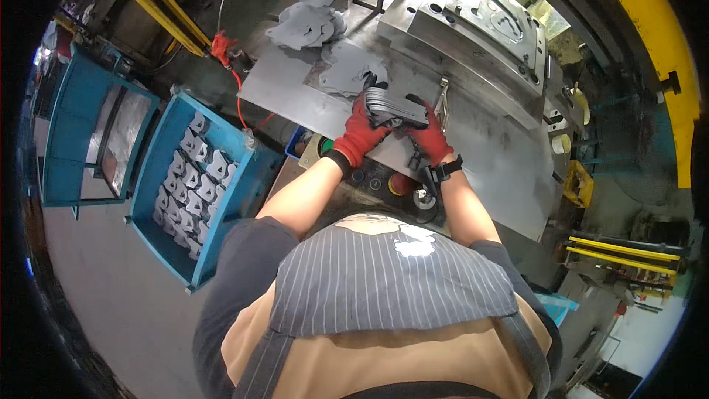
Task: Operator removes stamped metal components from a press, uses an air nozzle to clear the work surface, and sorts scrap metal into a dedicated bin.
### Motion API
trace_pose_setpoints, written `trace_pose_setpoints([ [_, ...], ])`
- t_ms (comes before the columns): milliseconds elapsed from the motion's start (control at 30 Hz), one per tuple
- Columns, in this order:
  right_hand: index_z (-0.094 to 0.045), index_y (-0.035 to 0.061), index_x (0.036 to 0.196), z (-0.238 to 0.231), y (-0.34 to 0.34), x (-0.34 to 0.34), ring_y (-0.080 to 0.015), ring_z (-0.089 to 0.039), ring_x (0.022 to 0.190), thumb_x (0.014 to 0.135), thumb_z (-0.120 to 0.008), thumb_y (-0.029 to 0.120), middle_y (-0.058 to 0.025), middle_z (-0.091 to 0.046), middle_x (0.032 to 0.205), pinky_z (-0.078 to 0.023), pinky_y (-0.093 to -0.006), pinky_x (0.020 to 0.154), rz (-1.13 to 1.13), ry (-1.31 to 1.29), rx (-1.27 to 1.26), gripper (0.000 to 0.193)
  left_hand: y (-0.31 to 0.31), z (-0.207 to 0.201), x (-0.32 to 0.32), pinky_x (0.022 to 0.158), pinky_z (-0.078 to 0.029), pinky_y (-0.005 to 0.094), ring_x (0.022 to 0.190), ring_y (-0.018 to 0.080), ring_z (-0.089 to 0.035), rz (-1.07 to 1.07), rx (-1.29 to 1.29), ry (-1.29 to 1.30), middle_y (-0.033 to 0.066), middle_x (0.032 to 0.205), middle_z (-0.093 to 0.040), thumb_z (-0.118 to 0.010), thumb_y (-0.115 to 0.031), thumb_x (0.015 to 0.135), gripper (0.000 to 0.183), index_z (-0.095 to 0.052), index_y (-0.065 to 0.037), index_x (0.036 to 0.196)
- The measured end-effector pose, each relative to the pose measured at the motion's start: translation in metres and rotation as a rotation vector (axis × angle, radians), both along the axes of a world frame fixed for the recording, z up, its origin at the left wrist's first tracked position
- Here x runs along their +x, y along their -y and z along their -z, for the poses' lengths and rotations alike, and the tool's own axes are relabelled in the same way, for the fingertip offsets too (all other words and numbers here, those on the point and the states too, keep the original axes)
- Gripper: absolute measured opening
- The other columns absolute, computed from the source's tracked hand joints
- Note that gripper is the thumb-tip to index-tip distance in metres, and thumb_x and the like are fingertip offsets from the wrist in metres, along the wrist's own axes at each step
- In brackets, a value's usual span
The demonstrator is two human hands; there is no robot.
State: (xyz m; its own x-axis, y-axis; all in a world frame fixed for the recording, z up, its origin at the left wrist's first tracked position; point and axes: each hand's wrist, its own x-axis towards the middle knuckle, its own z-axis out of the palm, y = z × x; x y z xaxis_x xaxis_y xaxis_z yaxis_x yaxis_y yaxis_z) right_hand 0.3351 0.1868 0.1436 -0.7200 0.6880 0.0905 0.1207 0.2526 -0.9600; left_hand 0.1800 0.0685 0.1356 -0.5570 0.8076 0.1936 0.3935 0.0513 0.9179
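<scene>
Between my gloved hands, above the near edge of the steel table (491, 166), is a stack of flat grey metal plates (395, 108) seen edge-on. My left hand (362, 133), in a red glove with dark fingertips, grips the stack's left end. The right end is held by my right hand (430, 139), gloved the same way and with a black strap at the wrist. Just beyond the stack lie more flat grey plates (347, 68), and a heaped pile of them (304, 26) sits farther back at the left. Metal tongs (442, 102) lie close to my right hand.
A large steel die block (473, 37) stands at the back right, near a yellow machine frame (641, 22). At the left, a blue bin (247, 170) holds rows of grey plates, beside a blue cart (66, 133). A red hose (238, 96) hangs at the table's left edge.
</scene>
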Motion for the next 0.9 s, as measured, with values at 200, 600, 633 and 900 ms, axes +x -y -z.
trace_pose_setpoints([
  [200,-0.040,0.0038,0.126,-0.005,0.008,-0.007,-0.0254,-0.053,0.105,0.070,-0.064,-0.001,-0.0162,-0.055,0.113,-0.042,-0.0336,0.090,0.217,0.234,0.210,0.061,-0.002,-0.003,0.014,0.100,-0.033,0.0392,0.119,0.0359,-0.039,-0.071,-0.062,0.029,0.0227,0.126,-0.041,-0.074,-0.021,0.061,0.094,-0.020,-0.003,0.136],
  [600,-0.057,-0.0007,0.101,-0.155,0.117,-0.020,-0.0163,-0.058,0.076,0.065,-0.075,0.019,-0.0108,-0.063,0.084,-0.046,-0.0304,0.069,-0.244,0.409,0.292,0.045,0.139,-0.091,0.008,0.093,-0.040,0.0317,0.111,0.0232,-0.048,-0.091,0.080,0.683,0.0131,0.123,-0.048,-0.060,-0.025,0.084,0.065,-0.027,-0.002,0.134],
  [633,-0.057,-0.0006,0.103,-0.145,0.128,-0.022,-0.0158,-0.057,0.077,0.066,-0.075,0.020,-0.0099,-0.063,0.085,-0.046,-0.0300,0.069,-0.309,0.372,0.134,0.046,0.156,-0.096,0.004,0.091,-0.041,0.0310,0.108,0.0221,-0.050,-0.086,0.101,0.648,0.0113,0.118,-0.052,-0.059,-0.026,0.085,0.060,-0.032,-0.002,0.132],
  [900,-0.051,-0.0009,0.112,-0.062,0.219,-0.095,-0.0122,-0.054,0.092,0.077,-0.069,0.012,-0.0048,-0.059,0.102,-0.043,-0.0256,0.082,-0.656,0.447,-0.861,0.042,0.289,0.010,-0.075,0.086,-0.045,0.0309,0.094,0.0139,-0.056,-0.069,-0.029,0.851,0.0044,0.107,-0.058,-0.061,-0.026,0.084,0.039,-0.053,-0.006,0.116],
])
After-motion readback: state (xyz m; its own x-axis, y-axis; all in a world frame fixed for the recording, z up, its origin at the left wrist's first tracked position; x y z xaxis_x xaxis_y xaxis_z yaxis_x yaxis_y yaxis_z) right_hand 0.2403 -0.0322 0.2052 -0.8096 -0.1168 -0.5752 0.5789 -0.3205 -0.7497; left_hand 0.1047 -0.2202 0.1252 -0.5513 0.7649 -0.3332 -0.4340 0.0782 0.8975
